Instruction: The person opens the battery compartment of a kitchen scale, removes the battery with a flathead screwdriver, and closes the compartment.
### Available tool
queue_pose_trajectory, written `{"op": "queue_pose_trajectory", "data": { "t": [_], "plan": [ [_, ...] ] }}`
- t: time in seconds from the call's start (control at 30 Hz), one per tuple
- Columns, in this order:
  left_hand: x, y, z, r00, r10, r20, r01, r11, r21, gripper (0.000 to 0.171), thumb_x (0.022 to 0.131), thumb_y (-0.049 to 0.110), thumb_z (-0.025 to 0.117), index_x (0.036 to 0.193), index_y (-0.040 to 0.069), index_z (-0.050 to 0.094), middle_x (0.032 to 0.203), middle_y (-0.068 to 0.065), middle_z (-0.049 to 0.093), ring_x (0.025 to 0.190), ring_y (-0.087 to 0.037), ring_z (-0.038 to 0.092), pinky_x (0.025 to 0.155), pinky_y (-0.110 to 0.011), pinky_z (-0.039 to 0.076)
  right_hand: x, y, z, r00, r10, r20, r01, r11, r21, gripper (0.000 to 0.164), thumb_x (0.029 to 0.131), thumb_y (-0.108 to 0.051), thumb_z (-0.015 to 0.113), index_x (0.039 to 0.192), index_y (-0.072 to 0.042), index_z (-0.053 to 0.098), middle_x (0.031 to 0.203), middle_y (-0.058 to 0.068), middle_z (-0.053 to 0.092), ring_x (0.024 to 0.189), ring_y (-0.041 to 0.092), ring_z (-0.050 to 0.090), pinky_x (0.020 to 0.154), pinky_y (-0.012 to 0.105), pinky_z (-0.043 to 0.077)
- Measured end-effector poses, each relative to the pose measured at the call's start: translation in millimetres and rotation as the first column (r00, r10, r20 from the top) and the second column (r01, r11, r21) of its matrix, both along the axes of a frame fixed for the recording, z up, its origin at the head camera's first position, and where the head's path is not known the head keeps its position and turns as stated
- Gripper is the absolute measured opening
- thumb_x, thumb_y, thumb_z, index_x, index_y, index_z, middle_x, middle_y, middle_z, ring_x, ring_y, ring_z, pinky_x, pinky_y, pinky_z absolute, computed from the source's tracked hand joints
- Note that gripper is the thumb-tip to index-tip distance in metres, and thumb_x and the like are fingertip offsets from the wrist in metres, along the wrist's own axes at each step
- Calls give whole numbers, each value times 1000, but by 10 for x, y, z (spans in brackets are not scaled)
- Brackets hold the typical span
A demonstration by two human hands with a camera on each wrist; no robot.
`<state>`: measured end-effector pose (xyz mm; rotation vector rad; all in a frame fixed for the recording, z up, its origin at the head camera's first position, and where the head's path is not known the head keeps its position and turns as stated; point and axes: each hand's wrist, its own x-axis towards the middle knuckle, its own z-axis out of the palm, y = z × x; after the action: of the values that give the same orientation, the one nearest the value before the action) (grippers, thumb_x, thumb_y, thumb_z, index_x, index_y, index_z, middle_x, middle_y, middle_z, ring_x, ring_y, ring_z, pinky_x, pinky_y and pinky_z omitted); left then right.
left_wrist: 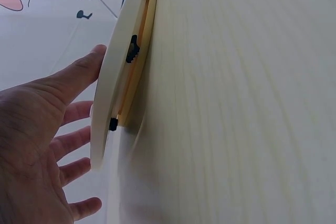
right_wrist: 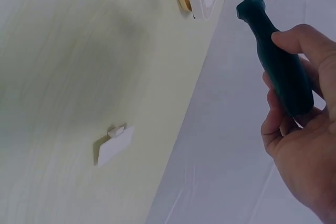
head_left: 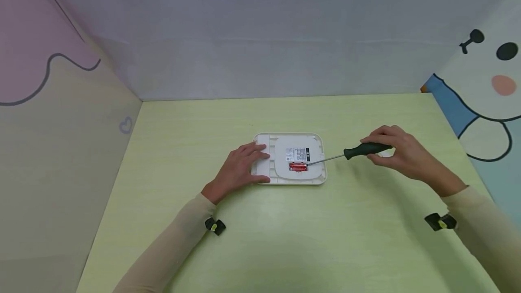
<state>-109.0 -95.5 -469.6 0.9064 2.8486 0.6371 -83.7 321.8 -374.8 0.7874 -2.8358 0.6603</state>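
A flat white device (head_left: 281, 181) lies back side up on the table, with a label and a small slot that holds red batteries (head_left: 298, 167). Over its left end my left hand (head_left: 241, 166) rests, thumb and fingers spread and fairly straight. My right hand (head_left: 392, 150) grips the dark green handle of a screwdriver (head_left: 360, 150) between thumb and fingers. The screwdriver's thin metal shaft slants down to the left, and its tip is at the right end of the batteries. The right wrist view shows the handle (right_wrist: 283, 72) close up.
A small white cover with a tab (right_wrist: 116, 144) lies on the table in the right wrist view. The pale wood-grain table (head_left: 285, 229) meets a plain wall at the back, with painted panels left and right.
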Motion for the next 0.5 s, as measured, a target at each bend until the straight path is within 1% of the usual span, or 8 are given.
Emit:
{"op": "queue_pose_trajectory", "data": {
  "t": [0.1,0.2,0.37,0.5],
  "plan": [
    [-3,3,1,1000,4,5,-3,1000,-2,66,76,57,77,130,24,61,148,2,48,143,-24,35,108,-52,35,-6,-23,16,1000,9,3,-9,1000,1,37,71,-2,82,105,-12,74,102,0,62,91,5,43,68,33,41],
    [-4,4,-7,1000,6,1,-6,1000,-2,66,75,57,77,130,24,62,148,2,48,143,-24,35,107,-52,36,-1,2,-23,1000,12,23,-12,1000,-1,37,72,-2,82,107,-12,73,103,0,62,91,8,45,68,32,41],
    [-4,3,-19,1000,5,-13,-5,1000,-3,66,75,57,77,129,24,62,147,2,49,142,-24,36,106,-51,37,12,105,-185,996,-8,90,9,1000,-17,36,77,-3,80,111,-12,71,106,1,63,93,3,45,67,30,43],
    [-4,5,-19,1000,5,-13,-5,1000,0,66,75,58,77,129,24,62,147,2,49,142,-24,36,106,-52,38,18,166,-323,991,-19,134,21,1000,-17,34,81,-6,77,114,-11,69,106,1,64,93,3,48,69,33,44]
  ]
}}
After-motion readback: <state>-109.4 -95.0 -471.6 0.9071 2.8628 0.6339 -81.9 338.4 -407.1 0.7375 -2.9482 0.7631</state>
